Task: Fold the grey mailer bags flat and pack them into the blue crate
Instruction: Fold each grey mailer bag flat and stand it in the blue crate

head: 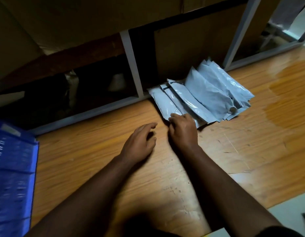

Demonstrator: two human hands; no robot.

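Note:
A heap of several grey mailer bags (206,93) lies on the wooden table (100,141), leaning against the rack behind. My right hand (182,129) is at the heap's near left corner, its fingers curled and pinching the edge of the nearest bag. My left hand (139,142) hovers just left of it, over bare wood, fingers relaxed and holding nothing. The blue crate (13,170) stands at the far left edge, blurred and partly cut off by the frame.
A grey metal rack frame (131,62) with cardboard boxes (187,53) rises behind the table. The wood at the right (288,93) looks glossy. A pale surface (290,214) shows at the bottom right corner.

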